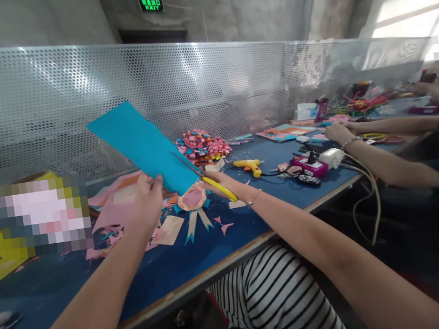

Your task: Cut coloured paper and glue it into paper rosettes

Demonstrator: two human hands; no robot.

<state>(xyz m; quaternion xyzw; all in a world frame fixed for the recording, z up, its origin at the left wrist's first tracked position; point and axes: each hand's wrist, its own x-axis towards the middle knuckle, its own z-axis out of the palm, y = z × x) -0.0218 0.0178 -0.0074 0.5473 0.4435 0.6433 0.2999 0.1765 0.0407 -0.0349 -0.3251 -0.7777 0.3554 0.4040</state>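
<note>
My left hand [148, 196] is closed on the lower edge of a turquoise paper sheet [141, 143], which it holds up tilted above the blue table [278, 178]. My right hand [216, 180] grips yellow-handled scissors [216, 185] whose blades bite into the sheet's bottom right corner. Just below both hands a pink and turquoise paper rosette [192, 201] with ribbon tails lies flat on the table.
Pink paper offcuts [120, 216] lie to the left, a pile of folded coloured paper [203, 146] behind. A yellow glue gun [249, 166], a pink device [309, 166] and cables sit to the right. Another person's arms [382, 158] reach over the table at right. A perforated metal screen [71, 98] backs the table.
</note>
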